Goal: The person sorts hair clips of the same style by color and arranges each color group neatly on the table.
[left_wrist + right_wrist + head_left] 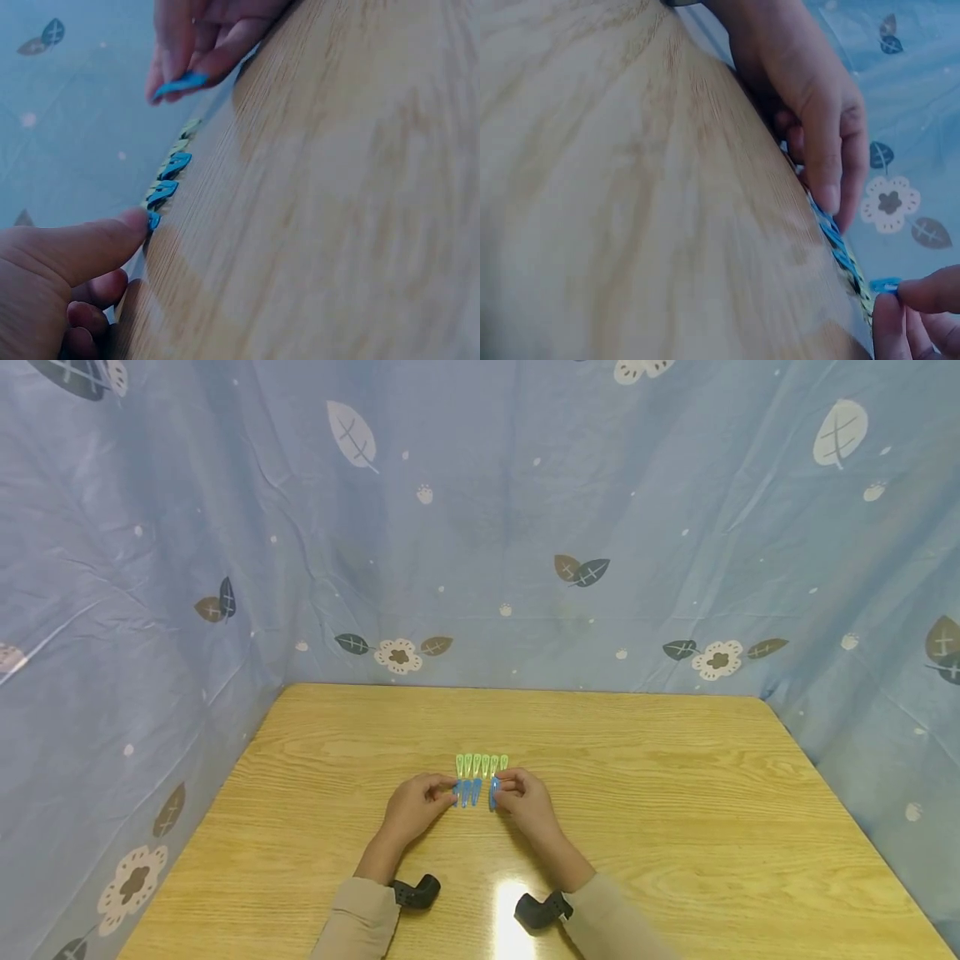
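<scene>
My left hand (414,808) is at the left end of a row of blue snap hair clips, its thumb and index finger pinching the leftmost blue hair clip (154,220). Two more blue hair clips (467,793) lie side by side just right of those fingertips. Another blue hair clip (885,285) is pinched between the thumb and fingers of my right hand (529,803). It is raised off the table in the left wrist view, a small gap to the right of the others. Just behind the blue clips, several light green hair clips (477,765) form a neat row.
The clips lie on a wood-grain table (660,793). A blue curtain (480,527) with leaf and flower prints hangs behind and at both sides. Each wrist carries a black camera mount (417,892), low over the table's near part.
</scene>
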### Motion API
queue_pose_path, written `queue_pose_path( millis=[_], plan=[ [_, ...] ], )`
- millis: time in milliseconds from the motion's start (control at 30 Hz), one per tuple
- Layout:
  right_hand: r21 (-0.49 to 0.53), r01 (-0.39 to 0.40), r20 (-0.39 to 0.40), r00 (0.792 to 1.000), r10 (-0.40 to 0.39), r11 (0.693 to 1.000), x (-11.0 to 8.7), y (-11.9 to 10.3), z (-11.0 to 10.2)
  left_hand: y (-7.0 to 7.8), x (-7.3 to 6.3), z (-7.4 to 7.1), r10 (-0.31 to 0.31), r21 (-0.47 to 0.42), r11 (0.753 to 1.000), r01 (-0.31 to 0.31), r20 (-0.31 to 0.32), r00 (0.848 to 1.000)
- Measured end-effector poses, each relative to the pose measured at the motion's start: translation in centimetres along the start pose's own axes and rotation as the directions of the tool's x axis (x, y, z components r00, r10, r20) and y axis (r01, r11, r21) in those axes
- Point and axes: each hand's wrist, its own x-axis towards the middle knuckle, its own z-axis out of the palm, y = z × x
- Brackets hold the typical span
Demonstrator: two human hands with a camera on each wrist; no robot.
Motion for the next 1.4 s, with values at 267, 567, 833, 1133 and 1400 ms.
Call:
queue_pose_path(
  millis=[267,567,833,1133,1400],
  plan=[
    [-0.153,0.008,-0.037,0.999,-0.013,0.988,0.5,0.1,1.1,-0.1,0.0,0.2,0.012,0.002,1.000,-0.012,0.003,1.000],
    [-0.357,0.077,-0.042,0.994,-0.099,0.931,0.7,-0.9,1.8,0.0,0.1,0.1,0.006,0.007,1.000,-0.006,-0.003,1.000],
    [-0.488,0.093,-0.017,0.993,-0.116,0.868,0.8,-1.6,2.2,-0.1,0.2,0.2,0.016,0.010,1.000,-0.016,-0.005,1.000],
    [-0.449,0.092,-0.049,0.991,-0.127,0.889,0.4,-1.0,1.7,-0.1,0.1,0.3,0.017,0.011,1.000,-0.016,-0.005,1.000],
    [-0.328,0.041,-0.044,0.997,-0.059,0.944,-0.2,-0.4,-0.6,-0.1,0.0,0.0,0.020,0.016,1.000,-0.020,0.007,1.000]
  ],
)
